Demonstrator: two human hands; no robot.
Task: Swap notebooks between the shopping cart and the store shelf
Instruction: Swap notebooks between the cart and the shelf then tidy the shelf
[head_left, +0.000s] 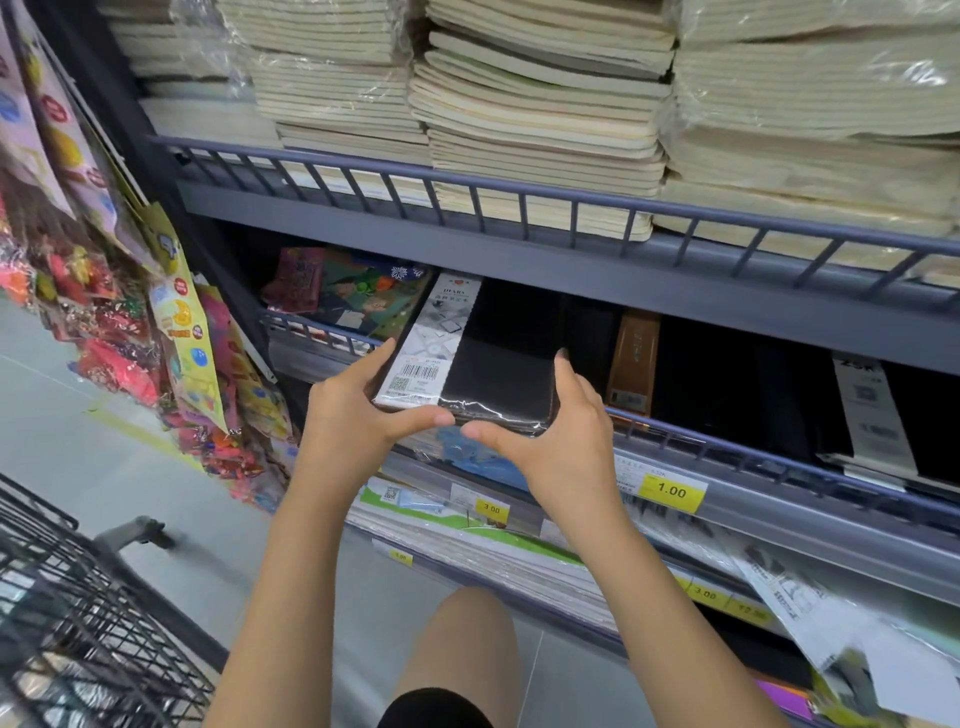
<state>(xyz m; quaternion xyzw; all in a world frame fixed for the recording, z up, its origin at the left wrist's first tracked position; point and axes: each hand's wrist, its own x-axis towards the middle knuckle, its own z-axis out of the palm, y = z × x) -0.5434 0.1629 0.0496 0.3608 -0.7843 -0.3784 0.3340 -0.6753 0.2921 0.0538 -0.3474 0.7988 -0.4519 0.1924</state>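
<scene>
Fingers (400, 358) of both hands gripping black notebook (498, 374), shelf edge (727, 441)

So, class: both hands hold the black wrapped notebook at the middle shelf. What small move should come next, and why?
Probably slide the black notebook forward over the shelf rail into the dark row. The left hand and right hand grip its near corners, and its far end already points under the upper shelf, so it seems to be going in, though that is a guess.

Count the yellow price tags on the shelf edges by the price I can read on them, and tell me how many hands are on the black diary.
Tags reading 1.00: 1
Tags reading 3.00: 2
Yellow tags too blurred to read: 2
Total yellow tags: 5
Hands on the black diary: 2, left hand and right hand
</scene>
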